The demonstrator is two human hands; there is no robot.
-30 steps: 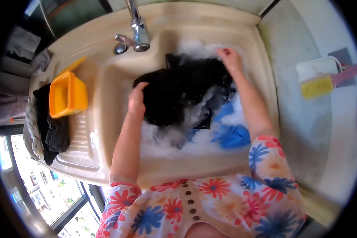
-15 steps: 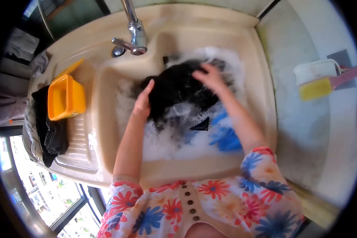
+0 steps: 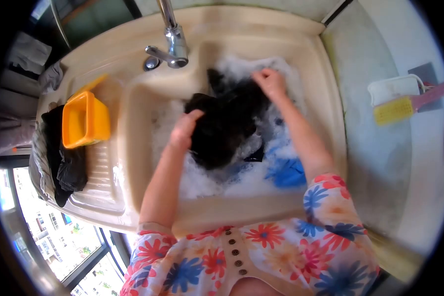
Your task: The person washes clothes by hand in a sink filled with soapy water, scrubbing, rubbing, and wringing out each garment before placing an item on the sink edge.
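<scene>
A wet black garment [image 3: 222,128] lies bunched in the foamy water of the beige sink [image 3: 138,163]. My left hand [image 3: 184,129] grips its left edge, the thumb on top and the other fingers hidden behind the cloth. At the garment's upper right, my right hand [image 3: 270,83] has its fingers curled closed on the fabric. Below the right forearm, a blue cloth [image 3: 287,172] floats half covered by white suds [image 3: 202,185].
A chrome faucet [image 3: 175,47] rises behind the sink. On the ribbed drainboard [image 3: 101,182] stand a yellow open-lidded box [image 3: 96,121] and a pile of dark clothes [image 3: 71,170]. At right, a yellow-bristled brush [image 3: 394,109] lies by a white object [image 3: 387,90] on a ledge.
The black garment has shifted and bunched differently in the water. My right hand has moved slightly up and right, its fingers now closed; my left hand has lowered a little.
</scene>
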